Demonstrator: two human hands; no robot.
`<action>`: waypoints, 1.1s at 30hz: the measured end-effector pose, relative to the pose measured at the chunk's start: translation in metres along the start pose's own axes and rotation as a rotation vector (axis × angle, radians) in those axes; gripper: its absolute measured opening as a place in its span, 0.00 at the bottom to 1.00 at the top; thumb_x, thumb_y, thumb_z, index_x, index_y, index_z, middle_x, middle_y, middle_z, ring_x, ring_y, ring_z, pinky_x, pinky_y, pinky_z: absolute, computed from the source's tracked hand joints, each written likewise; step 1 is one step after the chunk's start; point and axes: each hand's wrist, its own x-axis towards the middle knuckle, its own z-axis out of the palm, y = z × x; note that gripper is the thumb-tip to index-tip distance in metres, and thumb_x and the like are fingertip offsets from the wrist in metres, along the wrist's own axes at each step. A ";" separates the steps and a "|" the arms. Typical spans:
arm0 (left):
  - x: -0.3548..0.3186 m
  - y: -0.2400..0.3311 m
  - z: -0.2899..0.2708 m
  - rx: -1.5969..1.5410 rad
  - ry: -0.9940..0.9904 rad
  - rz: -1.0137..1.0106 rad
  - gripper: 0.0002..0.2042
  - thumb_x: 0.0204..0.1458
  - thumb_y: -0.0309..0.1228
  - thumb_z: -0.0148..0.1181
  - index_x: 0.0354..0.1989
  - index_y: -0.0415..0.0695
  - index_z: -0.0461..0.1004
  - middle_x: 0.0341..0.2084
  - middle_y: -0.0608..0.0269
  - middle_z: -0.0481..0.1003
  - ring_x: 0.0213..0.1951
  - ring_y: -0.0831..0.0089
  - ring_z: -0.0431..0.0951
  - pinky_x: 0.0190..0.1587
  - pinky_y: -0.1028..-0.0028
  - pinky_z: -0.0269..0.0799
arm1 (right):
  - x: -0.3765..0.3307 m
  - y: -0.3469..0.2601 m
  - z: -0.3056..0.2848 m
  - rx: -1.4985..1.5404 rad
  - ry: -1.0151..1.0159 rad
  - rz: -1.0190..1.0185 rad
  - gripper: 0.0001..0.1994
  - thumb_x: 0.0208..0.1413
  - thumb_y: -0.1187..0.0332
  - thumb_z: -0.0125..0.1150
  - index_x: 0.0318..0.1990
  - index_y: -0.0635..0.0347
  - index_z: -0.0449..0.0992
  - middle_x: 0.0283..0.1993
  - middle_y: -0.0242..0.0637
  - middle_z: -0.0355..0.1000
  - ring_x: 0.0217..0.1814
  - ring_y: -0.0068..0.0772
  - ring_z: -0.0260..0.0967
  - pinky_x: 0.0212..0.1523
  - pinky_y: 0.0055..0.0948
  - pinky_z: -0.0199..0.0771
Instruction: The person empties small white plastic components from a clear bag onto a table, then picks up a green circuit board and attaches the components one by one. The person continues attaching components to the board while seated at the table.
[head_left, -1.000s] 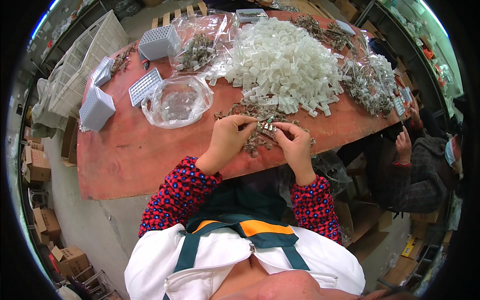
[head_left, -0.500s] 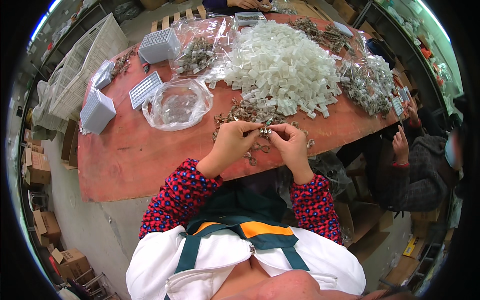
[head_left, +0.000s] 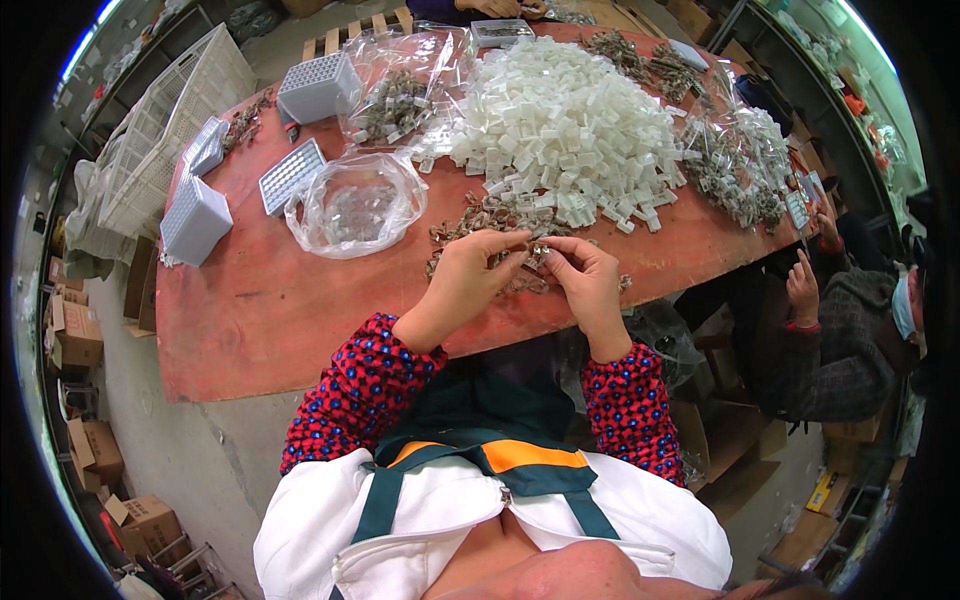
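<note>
Over the near edge of a heap of small brownish metal parts [head_left: 488, 218], my two hands come close together. My right hand [head_left: 590, 283] pinches a small shiny metal part [head_left: 540, 256] between thumb and fingertips. My left hand [head_left: 468, 272] is at the left side of this part, its thumb and index finger bent toward each other. What lies between the left fingertips is too small to make out. Just beyond the heap rises a large pile of translucent white plastic pieces [head_left: 565, 130].
On the red table [head_left: 260, 330] stand an open plastic bag [head_left: 355, 210] of clear pieces, white gridded trays [head_left: 197, 222] and bags of metal parts [head_left: 735, 165]. A white crate [head_left: 170, 140] is at the far left. Co-workers sit at the right [head_left: 830, 340] and far side.
The left fingers have moved slightly up and right, and the index now reaches over the part. My right hand has shifted a little right. The shiny part is turned and less visible.
</note>
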 end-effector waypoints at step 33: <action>-0.005 -0.005 0.002 0.107 0.008 -0.049 0.09 0.51 0.26 0.68 0.41 0.40 0.85 0.29 0.56 0.83 0.30 0.74 0.83 0.33 0.75 0.77 | -0.008 0.010 0.014 -0.354 0.079 -0.128 0.10 0.59 0.74 0.64 0.46 0.67 0.83 0.38 0.42 0.83 0.36 0.24 0.81 0.38 0.22 0.78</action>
